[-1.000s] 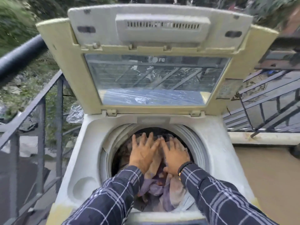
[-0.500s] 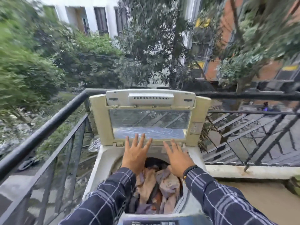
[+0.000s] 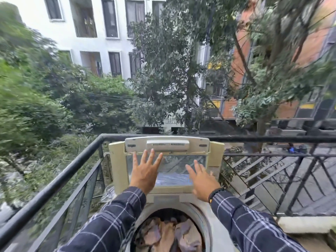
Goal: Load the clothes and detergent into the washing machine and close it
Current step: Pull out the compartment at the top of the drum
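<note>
Standing at the balcony's edge, you have the black railing (image 3: 54,180) running up your left side, with green bushes (image 3: 45,110) beyond it. Your left hand (image 3: 145,171) is raised in front of the upright lid (image 3: 116,160), its grip fully open: fingers straight and spread, holding nothing, the fingertips near the top edge of the lid's clear window (image 3: 174,164). Whether the palm touches the lid cannot be told. The lid stands open at the far side of the washing machine (image 3: 167,198). Nearer to you, the clothes (image 3: 169,233) lie bunched in the round drum opening, brown, mauve and dark pieces heaped together between your two checked sleeves (image 3: 112,220). Your right hand (image 3: 203,180) is lower than the left, over the window's lower right corner, its grip likewise open with fingers straight and apart, nothing held; a dark band (image 3: 216,192) sits on that wrist. Right of the machine, slanted bars (image 3: 272,179) stand above a pale ledge (image 3: 300,224).
</note>
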